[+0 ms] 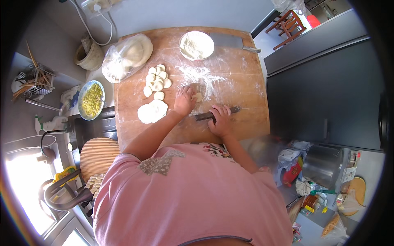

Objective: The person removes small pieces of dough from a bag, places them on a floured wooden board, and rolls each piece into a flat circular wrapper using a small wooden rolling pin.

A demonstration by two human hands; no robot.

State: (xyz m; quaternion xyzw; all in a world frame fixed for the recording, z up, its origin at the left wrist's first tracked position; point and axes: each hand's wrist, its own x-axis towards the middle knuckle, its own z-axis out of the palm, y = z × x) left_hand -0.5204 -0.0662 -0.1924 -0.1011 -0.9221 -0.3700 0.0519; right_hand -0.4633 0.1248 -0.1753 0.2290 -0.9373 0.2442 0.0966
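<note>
On the floured wooden board (pixel 249 123), my left hand (pixel 184 100) pinches the edge of a small dough round (pixel 198 97) between thumb and fingers. My right hand (pixel 220 120) wraps over a dark wooden rolling pin (pixel 203 116), which lies slightly slanted just below the dough, apart from it. Left of my left hand sits a cluster of flattened dough pieces (pixel 158 86), one lying a little apart. Below them rests a stack of rolled-out wrappers (pixel 150 112). Loose flour (pixel 203 77) is spread above my hands.
A white bowl of flour (pixel 197 46) and a cleaver (pixel 227 40) occupy the board's far side. Bagged dough (pixel 129 57) lies at its far left corner. Off the left edge are a bowl of chopped green-yellow filling (pixel 91 100), a stone mortar (pixel 90 58) and a slatted round tray (pixel 98 155).
</note>
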